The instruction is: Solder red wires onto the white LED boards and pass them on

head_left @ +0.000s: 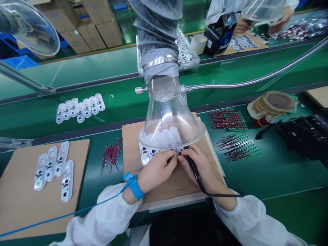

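Note:
My left hand (156, 168) is closed in a pinch at the near edge of a row of white oblong circuit boards (147, 153) on a cardboard sheet (176, 181); what it pinches is too small to make out. A blue wrist strap (134, 186) with a blue cord sits on that wrist. My right hand (198, 165) grips a black soldering iron (194, 167), its tip at the boards and its cable trailing right. A clear fume hood (170, 128) hangs just above the boards and hides most of them.
Red wires (111, 154) lie left of the sheet. Several white boards (53, 167) rest on another cardboard at left, more boards (80, 108) on the green belt. Wire bundles (227, 119) and tape rolls (273, 104) lie right. Another person works at the far bench (246, 24).

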Tool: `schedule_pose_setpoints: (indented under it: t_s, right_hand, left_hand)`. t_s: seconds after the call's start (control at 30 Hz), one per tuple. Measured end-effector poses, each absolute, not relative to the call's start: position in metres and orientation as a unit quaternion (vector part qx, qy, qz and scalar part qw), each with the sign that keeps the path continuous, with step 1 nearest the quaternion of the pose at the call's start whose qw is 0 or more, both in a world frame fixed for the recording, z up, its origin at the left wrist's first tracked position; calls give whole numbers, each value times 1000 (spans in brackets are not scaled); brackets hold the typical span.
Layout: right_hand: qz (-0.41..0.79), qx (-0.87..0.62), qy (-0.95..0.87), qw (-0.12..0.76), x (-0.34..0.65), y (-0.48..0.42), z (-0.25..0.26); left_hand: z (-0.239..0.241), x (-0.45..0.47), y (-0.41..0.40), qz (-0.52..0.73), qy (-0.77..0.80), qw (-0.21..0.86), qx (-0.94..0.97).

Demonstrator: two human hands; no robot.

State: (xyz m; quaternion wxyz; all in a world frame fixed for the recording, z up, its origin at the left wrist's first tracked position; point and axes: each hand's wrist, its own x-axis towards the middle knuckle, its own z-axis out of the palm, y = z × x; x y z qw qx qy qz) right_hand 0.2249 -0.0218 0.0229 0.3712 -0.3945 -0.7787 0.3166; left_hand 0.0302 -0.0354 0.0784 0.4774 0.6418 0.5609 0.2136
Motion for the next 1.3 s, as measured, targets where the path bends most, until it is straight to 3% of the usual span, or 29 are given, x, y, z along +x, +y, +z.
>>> schedule_pose_setpoints:
  t_s: [0.27, 0.53, 0.9, 1.1, 1.3]
  right_hand:
    - [333, -420, -773, 340, 255, 10, 19]
    - [334, -439, -763, 338, 248, 15, 10]
    - [290, -454, -774, 334, 226, -5, 3]
    - [301, -456, -750, 373, 236, 0, 17]
    - [330, -470, -669, 472, 267, 3, 10]
  left_hand:
    - [74, -15, -53, 236, 605, 505, 568]
    - [37, -80, -42, 412, 701, 260, 520]
    - [21, -77, -25, 421, 694, 243, 531]
    - [20, -77, -27, 443, 687, 241, 523]
    - [17, -76, -34, 440, 669, 201, 565]
